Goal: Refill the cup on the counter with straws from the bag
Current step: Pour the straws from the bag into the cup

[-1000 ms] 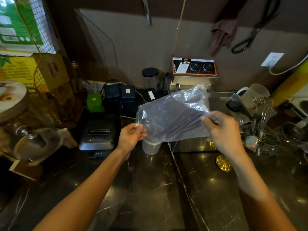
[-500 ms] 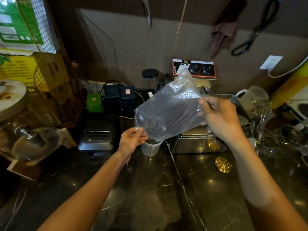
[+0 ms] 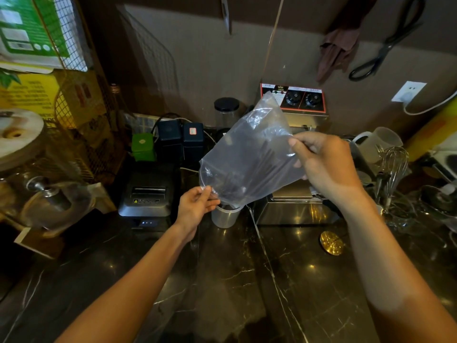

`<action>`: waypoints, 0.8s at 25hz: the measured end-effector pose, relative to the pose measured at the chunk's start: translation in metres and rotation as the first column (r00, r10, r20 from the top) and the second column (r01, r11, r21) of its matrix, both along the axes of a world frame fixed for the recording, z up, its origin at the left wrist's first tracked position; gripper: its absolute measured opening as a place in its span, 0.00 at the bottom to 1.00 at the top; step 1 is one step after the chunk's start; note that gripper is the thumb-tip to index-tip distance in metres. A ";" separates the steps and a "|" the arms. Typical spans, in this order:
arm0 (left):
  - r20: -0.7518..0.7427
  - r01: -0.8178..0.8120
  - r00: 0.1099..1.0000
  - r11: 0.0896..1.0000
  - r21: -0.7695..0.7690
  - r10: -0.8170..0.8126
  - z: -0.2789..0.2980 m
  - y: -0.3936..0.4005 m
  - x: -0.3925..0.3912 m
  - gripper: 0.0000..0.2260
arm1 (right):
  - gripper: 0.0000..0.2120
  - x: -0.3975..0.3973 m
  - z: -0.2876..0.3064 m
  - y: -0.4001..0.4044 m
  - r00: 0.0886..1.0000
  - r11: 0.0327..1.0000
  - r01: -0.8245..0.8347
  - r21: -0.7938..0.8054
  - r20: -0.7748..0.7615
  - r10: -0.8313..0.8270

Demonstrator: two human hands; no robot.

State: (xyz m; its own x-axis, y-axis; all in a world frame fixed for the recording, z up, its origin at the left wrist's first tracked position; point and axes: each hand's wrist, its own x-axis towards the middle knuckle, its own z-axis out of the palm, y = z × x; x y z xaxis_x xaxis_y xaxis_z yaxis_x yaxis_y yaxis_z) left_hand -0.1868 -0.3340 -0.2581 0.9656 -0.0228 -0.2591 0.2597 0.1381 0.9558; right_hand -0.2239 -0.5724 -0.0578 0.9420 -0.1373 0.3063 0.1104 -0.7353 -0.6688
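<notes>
A clear plastic bag [image 3: 249,154] with dark straws [image 3: 244,174] inside is tilted, its open lower end pointing down over a small metal cup [image 3: 224,216] on the dark marble counter [image 3: 222,280]. My left hand [image 3: 196,206] pinches the bag's lower mouth edge just left of the cup. My right hand [image 3: 324,164] grips the bag's upper right side and holds it raised. Straw tips reach down to the cup's rim; whether any are inside I cannot tell.
A black receipt printer [image 3: 148,194] stands left of the cup, a steel fryer [image 3: 294,201] right of it. A gold disc [image 3: 331,243] lies on the counter. A whisk [image 3: 393,167] and jug [image 3: 378,144] stand at the right, dark boxes [image 3: 180,139] behind.
My right hand has lifted the closed end of the bag higher, tipping it steeper. The straws have slid down toward the mouth over the cup. My left hand stays at the mouth.
</notes>
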 end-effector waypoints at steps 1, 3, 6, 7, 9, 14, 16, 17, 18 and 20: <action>-0.002 -0.005 1.000 1.000 -0.006 0.005 -0.002 0.001 -0.001 0.15 | 0.09 0.001 0.002 0.002 1.000 1.000 -0.004 -0.029 0.013 0.004; 0.008 0.004 1.000 1.000 -0.013 -0.004 -0.004 0.001 -0.003 0.15 | 0.07 0.006 0.007 0.006 0.998 0.998 -0.029 -0.054 0.049 0.032; -0.004 -0.001 1.000 0.999 -0.033 0.001 -0.006 0.004 -0.003 0.17 | 0.08 0.015 0.008 0.012 0.998 0.999 -0.040 -0.020 0.049 0.041; -0.007 -0.005 1.000 0.999 -0.044 0.005 -0.005 0.005 -0.003 0.17 | 0.08 0.018 0.008 0.013 0.998 0.999 -0.037 -0.017 0.053 0.038; 0.003 -0.014 1.000 0.999 -0.051 0.014 0.000 0.006 -0.001 0.17 | 0.07 0.023 0.011 0.017 0.997 0.999 -0.040 -0.009 0.065 0.041; 0.032 -0.055 0.998 0.997 -0.061 0.057 0.012 0.008 0.005 0.16 | 0.06 0.030 0.022 0.021 0.987 0.998 -0.052 -0.035 0.148 0.056; 0.006 -0.038 0.999 0.998 -0.057 0.038 0.010 0.007 0.003 0.16 | 0.06 0.032 0.022 0.023 0.993 0.994 -0.024 -0.107 0.111 0.036; 0.000 -0.024 1.000 0.998 -0.055 0.024 0.007 0.006 0.001 0.16 | 0.06 0.033 0.022 0.024 0.993 0.992 -0.011 -0.129 0.114 0.026; 0.004 -0.014 1.000 0.998 -0.054 0.014 0.005 0.004 -0.001 0.16 | 0.06 0.034 0.023 0.025 0.991 0.991 -0.004 -0.137 0.129 0.022; -0.003 -0.017 1.000 0.998 -0.065 0.017 0.007 0.001 -0.001 0.17 | 0.07 0.034 0.025 0.025 0.992 0.988 0.001 -0.156 0.127 0.019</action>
